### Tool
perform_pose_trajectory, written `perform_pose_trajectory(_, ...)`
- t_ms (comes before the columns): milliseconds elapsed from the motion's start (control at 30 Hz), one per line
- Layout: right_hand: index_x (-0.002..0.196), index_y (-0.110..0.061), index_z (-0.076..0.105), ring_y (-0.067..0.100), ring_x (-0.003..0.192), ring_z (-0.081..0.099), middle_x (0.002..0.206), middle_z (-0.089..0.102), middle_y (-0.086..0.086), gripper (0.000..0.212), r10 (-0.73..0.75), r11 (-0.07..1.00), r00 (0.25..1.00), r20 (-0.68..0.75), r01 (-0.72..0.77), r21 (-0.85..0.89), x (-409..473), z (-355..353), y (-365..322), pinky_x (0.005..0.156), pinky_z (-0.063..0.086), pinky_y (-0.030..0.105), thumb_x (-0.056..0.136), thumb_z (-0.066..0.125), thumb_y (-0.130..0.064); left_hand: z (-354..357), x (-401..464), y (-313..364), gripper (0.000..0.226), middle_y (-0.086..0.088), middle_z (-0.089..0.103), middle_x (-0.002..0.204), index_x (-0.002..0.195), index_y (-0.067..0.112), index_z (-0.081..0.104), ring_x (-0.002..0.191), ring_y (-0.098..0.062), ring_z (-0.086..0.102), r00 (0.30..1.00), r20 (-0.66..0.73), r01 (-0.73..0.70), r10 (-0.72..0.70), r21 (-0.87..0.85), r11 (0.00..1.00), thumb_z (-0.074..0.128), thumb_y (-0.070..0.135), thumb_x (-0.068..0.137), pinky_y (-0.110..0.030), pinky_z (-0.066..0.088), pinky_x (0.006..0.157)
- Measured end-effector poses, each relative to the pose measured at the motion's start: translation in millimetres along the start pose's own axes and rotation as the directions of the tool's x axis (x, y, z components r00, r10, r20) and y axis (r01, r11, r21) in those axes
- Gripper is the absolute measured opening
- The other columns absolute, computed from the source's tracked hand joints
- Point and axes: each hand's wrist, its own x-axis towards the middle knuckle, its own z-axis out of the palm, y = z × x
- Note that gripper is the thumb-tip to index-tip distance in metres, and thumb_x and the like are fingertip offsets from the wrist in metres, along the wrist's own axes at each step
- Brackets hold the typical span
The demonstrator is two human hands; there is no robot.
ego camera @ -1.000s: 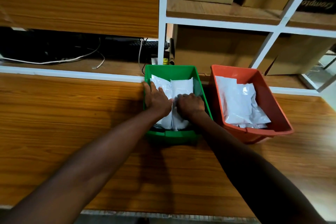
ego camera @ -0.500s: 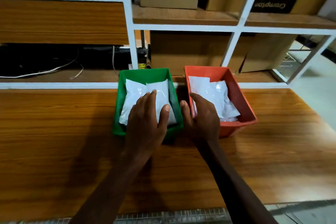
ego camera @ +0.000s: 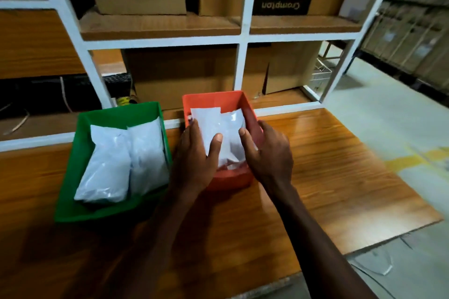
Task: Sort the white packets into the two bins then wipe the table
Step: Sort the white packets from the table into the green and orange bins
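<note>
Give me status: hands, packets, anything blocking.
Left hand and right hand both flat on the packets in the orange bin. Green bin holds two more, untouched. No loose packets visible on the table; nothing blocking.

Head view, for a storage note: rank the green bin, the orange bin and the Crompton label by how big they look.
1. green bin, largest, though it sits nearer the camera.
2. orange bin, smaller, partly covered by both hands.
3. Crompton label, smallest, but farthest back on the shelf, so true size is unsure.
</note>
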Motion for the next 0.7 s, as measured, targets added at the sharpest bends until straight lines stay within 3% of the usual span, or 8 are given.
perform_pose_trajectory(100,0.136,-0.016,0.057,0.032,0.117,0.059,0.128,0.066,0.01,0.063,0.046,0.996,0.998,0.035,-0.043,-0.077,31,3,22,0.086,0.049,0.039,0.094,0.052,-0.062,12,36,-8,0.087,-0.009,0.049,0.145,0.141,0.018,0.038,0.13,-0.033,0.049,0.996,0.028,0.083,-0.084,0.038,0.996,0.017,0.08,0.084,-0.05,0.044,0.103)
perform_pose_trajectory(200,0.142,-0.019,0.052,0.031,0.127,0.055,0.138,0.061,0.008,0.073,0.149,0.985,0.983,0.108,-0.138,-0.102,58,11,46,0.093,0.05,0.044,0.091,0.044,-0.071,22,60,-10,0.076,-0.014,0.053,0.138,0.136,0.012,0.042,0.124,-0.038,0.052,0.985,0.069,0.152,-0.16,0.106,0.983,0.027,0.071,0.089,-0.047,0.045,0.1)
perform_pose_trajectory(333,0.14,-0.016,0.05,0.036,0.121,0.059,0.133,0.063,0.012,0.075,0.181,0.983,0.955,0.237,-0.17,-0.066,82,27,69,0.087,0.05,0.044,0.091,0.043,-0.073,27,77,-4,0.058,-0.02,0.055,0.128,0.125,0.005,0.049,0.118,-0.039,0.053,0.961,0.051,0.264,-0.272,0.129,0.956,0.047,0.055,0.094,-0.043,0.041,0.093)
perform_pose_trajectory(433,0.125,-0.009,0.054,0.04,0.114,0.06,0.122,0.065,0.019,0.068,0.196,0.98,0.911,0.362,-0.192,-0.048,93,45,86,0.082,0.048,0.044,0.094,0.043,-0.068,32,87,-8,0.069,-0.026,0.056,0.128,0.128,-0.001,0.049,0.118,-0.042,0.054,0.921,0.046,0.376,-0.388,0.166,0.912,0.044,0.06,0.094,-0.043,0.043,0.093)
perform_pose_trajectory(533,0.107,-0.007,0.061,0.043,0.107,0.062,0.113,0.067,0.023,0.066,0.144,0.987,0.855,0.499,-0.163,-0.005,102,62,99,0.079,0.047,0.044,0.097,0.035,-0.067,45,88,-37,0.088,-0.024,0.063,0.119,0.123,0.004,0.057,0.114,-0.038,0.06,0.905,0.001,0.423,-0.426,0.121,0.898,0.031,0.079,0.086,-0.048,0.048,0.094)
perform_pose_trajectory(600,0.104,-0.005,0.064,0.045,0.105,0.062,0.112,0.068,0.025,0.064,0.105,0.985,0.833,0.543,-0.161,0.056,106,69,102,0.078,0.046,0.043,0.101,0.034,-0.061,45,83,-45,0.077,-0.02,0.068,0.106,0.111,0.007,0.065,0.102,-0.032,0.066,0.902,-0.003,0.432,-0.433,0.059,0.9,0.033,0.073,0.087,-0.045,0.051,0.089)
perform_pose_trajectory(700,0.105,-0.003,0.065,0.046,0.107,0.061,0.113,0.067,0.027,0.056,0.093,0.969,0.818,0.567,-0.206,0.139,107,73,103,0.072,0.036,0.039,0.105,0.035,-0.05,33,75,-14,0.061,-0.024,0.069,0.106,0.11,0.007,0.07,0.1,-0.035,0.065,0.889,0.024,0.456,-0.458,0.05,0.888,0.037,0.056,0.096,-0.035,0.045,0.082)
